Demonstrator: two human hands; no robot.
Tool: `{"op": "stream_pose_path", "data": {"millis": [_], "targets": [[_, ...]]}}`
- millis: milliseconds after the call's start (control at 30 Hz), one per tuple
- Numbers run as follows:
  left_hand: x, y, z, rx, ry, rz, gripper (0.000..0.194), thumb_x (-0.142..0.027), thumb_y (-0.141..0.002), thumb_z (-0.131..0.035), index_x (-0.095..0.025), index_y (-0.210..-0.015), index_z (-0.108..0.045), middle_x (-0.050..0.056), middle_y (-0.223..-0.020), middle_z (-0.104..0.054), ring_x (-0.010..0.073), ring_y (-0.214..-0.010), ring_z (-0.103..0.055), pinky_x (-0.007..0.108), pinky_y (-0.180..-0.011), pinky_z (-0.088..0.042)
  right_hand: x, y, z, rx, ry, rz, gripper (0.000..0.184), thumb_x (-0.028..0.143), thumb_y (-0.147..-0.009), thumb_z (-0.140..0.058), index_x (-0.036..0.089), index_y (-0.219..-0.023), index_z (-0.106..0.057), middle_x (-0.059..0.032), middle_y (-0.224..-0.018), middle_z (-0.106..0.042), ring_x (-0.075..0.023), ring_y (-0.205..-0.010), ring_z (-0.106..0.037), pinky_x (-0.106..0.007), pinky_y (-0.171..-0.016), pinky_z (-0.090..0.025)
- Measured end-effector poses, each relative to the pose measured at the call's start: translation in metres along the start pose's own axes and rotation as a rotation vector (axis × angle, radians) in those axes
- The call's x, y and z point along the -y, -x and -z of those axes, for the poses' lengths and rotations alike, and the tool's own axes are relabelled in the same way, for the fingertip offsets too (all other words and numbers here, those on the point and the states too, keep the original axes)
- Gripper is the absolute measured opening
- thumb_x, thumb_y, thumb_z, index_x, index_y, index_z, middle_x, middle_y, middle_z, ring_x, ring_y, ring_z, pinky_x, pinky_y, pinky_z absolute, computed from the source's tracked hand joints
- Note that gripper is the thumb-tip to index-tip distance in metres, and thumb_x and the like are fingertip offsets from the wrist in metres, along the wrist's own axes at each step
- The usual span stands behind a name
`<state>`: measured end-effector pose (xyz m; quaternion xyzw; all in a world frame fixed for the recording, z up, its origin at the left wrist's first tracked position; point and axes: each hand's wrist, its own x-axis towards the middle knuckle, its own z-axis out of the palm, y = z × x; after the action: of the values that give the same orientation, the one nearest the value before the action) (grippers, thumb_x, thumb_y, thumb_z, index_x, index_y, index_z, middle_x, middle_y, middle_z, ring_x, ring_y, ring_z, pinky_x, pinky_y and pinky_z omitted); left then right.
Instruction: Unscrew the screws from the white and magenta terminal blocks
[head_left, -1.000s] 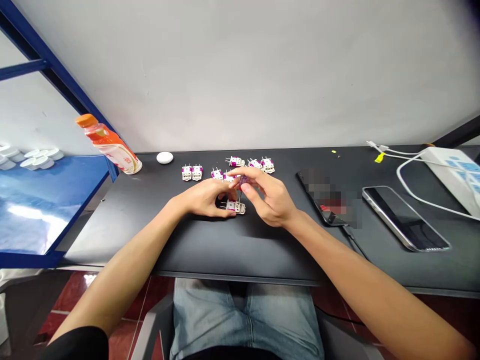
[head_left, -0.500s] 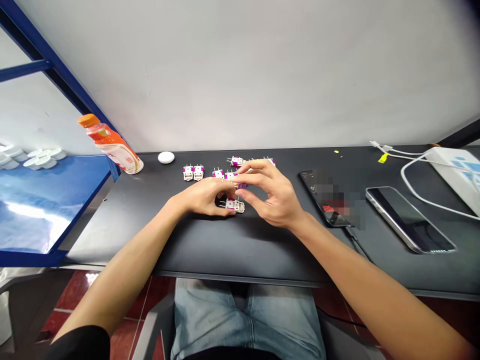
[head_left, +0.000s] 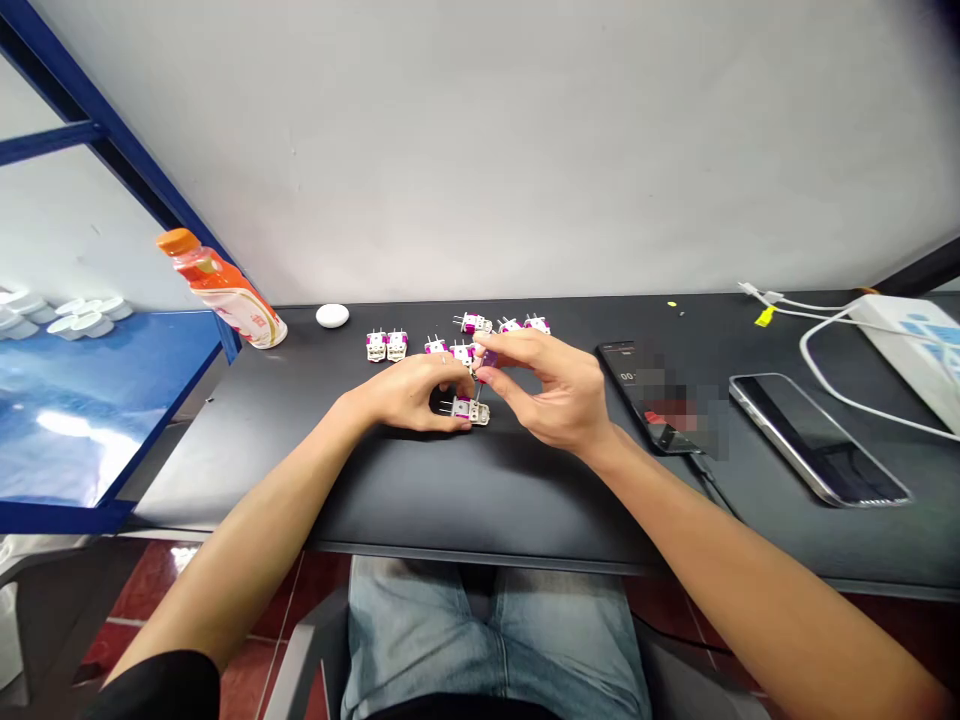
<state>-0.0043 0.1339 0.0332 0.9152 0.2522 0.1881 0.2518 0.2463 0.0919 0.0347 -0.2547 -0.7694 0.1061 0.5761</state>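
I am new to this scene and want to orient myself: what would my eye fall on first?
First, the two hands meeting mid-desk: the left hand rests on a small white-and-magenta plug part, while the right hand pinches a tiny purple piece just above it. Behind them lies a row of similar plug parts, and an orange bottle leans at the desk's far left.

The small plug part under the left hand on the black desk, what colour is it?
The small plug part is white with magenta, seen best in the head view.
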Motion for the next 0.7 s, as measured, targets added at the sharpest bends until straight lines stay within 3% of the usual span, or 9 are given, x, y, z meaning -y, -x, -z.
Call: {"op": "stream_pose_path", "data": {"millis": [133, 267, 433, 500, 600, 700], "targets": [[-0.0031, -0.0007, 0.0014, 0.012, -0.016, -0.025, 0.029, -0.048, -0.097, -0.085, -0.022, -0.108, -0.077, 0.009, -0.108, -0.083, 0.0260, -0.097, -0.077, 0.039, -0.092, -0.062, 0.0003, 0.0010, 0.0003, 0.069, -0.079, -0.078, 0.033, 0.024, -0.115, -0.067, 0.029, -0.143, -0.083, -0.0081, -0.128, -0.092, -0.0237, -0.107, -0.090, -0.043, -0.101, -0.078], [-0.0039, -0.0012, 0.0004, -0.013, -0.010, -0.024, 0.025, -0.045, -0.097, -0.083, -0.022, -0.106, -0.076, 0.009, -0.106, -0.083, 0.0260, -0.095, -0.077, 0.039, -0.089, -0.062, -0.0015, -0.0008, 0.0010, 0.020, 0.006, 0.016, 0.022, 0.029, -0.106, -0.085, 0.033, -0.126, -0.090, -0.0059, -0.118, -0.091, -0.0246, -0.101, -0.088, -0.043, -0.095, -0.078], [-0.0049, -0.0017, 0.0008, -0.001, -0.011, -0.040, 0.023, -0.044, -0.099, -0.081, -0.022, -0.105, -0.076, 0.009, -0.104, -0.084, 0.0247, -0.092, -0.077, 0.037, -0.086, -0.060, 0.0004, 0.0005, 0.0004, 0.048, -0.067, -0.049, 0.035, 0.019, -0.113, -0.071, 0.032, -0.143, -0.084, -0.0063, -0.128, -0.091, -0.0242, -0.112, -0.089, -0.042, -0.099, -0.078], [-0.0048, -0.0016, 0.0010, -0.002, -0.017, -0.038, 0.024, -0.045, -0.099, -0.080, -0.022, -0.106, -0.076, 0.009, -0.104, -0.083, 0.0244, -0.092, -0.077, 0.037, -0.085, -0.060, 0.0006, 0.0003, 0.0000, 0.050, -0.070, -0.025, 0.035, 0.018, -0.113, -0.068, 0.032, -0.141, -0.085, -0.0066, -0.129, -0.090, -0.0247, -0.116, -0.088, -0.044, -0.101, -0.077], [-0.0040, -0.0015, 0.0000, -0.006, -0.008, -0.041, 0.026, -0.046, -0.100, -0.079, -0.021, -0.107, -0.076, 0.009, -0.106, -0.084, 0.0244, -0.093, -0.077, 0.037, -0.085, -0.060, -0.0006, -0.0009, -0.0005, -0.002, 0.007, 0.039, 0.026, 0.023, -0.109, -0.079, 0.034, -0.130, -0.089, -0.0065, -0.124, -0.090, -0.0255, -0.111, -0.087, -0.045, -0.099, -0.077], [-0.0035, -0.0016, -0.0009, -0.010, -0.003, -0.048, 0.025, -0.046, -0.100, -0.079, -0.022, -0.106, -0.075, 0.008, -0.105, -0.085, 0.0239, -0.092, -0.077, 0.037, -0.086, -0.060, -0.0007, -0.0009, -0.0006, -0.016, 0.027, 0.030, 0.029, 0.023, -0.107, -0.083, 0.034, -0.134, -0.088, -0.0056, -0.120, -0.091, -0.0243, -0.105, -0.088, -0.043, -0.096, -0.077]]}}
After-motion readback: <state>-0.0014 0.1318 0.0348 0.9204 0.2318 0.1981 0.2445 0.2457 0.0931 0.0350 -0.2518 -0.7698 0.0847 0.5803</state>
